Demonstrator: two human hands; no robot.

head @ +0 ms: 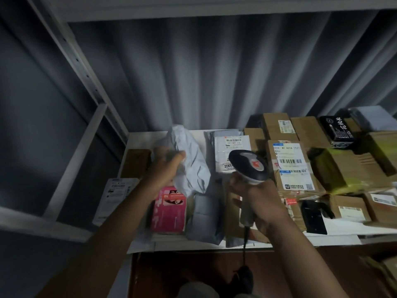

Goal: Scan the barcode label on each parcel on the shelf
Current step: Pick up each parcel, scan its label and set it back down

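Note:
My left hand grips a crumpled pale grey poly-bag parcel, lifted above the white shelf; no label shows on it. My right hand holds a grey-and-black barcode scanner by its handle, head pointing away over the parcels, its cable hanging down. Just left of the scanner head lies a grey mailer with a white barcode label. A brown box with two barcode labels sits right of the scanner. A pink box lies under my left wrist.
Several cardboard boxes and a black packet fill the shelf's right side. A flat grey mailer and a labelled white envelope lie near the front. A metal upright stands left; a corrugated wall closes the back.

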